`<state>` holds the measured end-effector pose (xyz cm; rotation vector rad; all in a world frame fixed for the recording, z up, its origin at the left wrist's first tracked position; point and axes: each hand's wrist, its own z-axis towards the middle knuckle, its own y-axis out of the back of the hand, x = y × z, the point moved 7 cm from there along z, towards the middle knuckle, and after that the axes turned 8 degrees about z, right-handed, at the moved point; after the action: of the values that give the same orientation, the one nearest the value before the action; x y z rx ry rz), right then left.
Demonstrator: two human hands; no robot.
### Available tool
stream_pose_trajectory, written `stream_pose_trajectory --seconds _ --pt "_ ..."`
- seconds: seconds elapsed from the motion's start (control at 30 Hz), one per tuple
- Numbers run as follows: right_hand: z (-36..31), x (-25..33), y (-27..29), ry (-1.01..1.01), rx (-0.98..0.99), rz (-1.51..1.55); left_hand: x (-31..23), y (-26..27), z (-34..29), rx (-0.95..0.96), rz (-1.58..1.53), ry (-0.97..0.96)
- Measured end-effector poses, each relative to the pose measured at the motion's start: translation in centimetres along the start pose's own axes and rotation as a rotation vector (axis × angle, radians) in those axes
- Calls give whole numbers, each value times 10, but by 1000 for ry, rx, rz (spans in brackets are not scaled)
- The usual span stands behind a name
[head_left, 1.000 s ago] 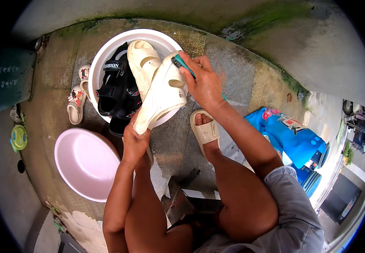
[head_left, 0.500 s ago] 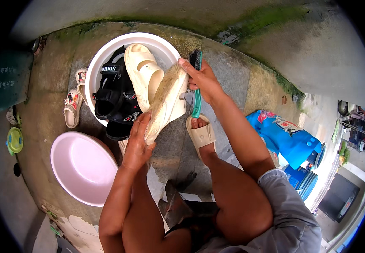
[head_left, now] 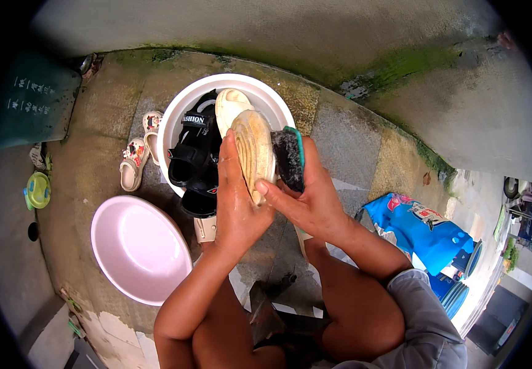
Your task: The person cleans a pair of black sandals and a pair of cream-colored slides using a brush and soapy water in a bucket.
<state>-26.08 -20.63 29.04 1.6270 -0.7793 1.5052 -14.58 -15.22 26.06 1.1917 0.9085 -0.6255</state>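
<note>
Left hand (head_left: 239, 212) clamps a cream slipper (head_left: 251, 147), sole showing; right hand (head_left: 316, 206) grips a black-bristled brush (head_left: 289, 160) beside it.

Two hands (head_left: 239, 212) (head_left: 316, 206), one brush (head_left: 290, 161), four cream slippers (head_left: 249, 147), two black sandals (head_left: 193, 140), two small clogs (head_left: 134, 152), one white tub (head_left: 229, 79) and one pink tub (head_left: 140, 246) are seen.

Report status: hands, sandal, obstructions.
Left hand gripping cream sandal, tread showing. Right hand holding brush beside it, thumb against sandal. No outside obstruction visible.
</note>
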Motion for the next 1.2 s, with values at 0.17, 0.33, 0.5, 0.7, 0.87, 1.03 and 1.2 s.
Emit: stream_pose_trajectory --seconds 0.17,0.33,0.5,0.7,0.87,1.03,1.2 --pt "6 17 5 295 -8 -642 -1 9 0 -18 -150 21" --pt "14 16 24 193 -133 -737 -3 8 -6 79 -101 21" --pt "-6 37 10 329 57 -773 -1 9 -3 140 -152 127" --pt "-10 -9 77 -382 -13 571 -62 -9 -24 414 168 -496" --pt "-23 -4 97 -273 -109 312 -71 -10 -23 -5 601 -724" --pt "3 -80 39 -355 -70 471 27 5 -10 -167 175 -80" --pt "7 -144 15 -504 78 584 116 -44 -52 69 -1168 828"
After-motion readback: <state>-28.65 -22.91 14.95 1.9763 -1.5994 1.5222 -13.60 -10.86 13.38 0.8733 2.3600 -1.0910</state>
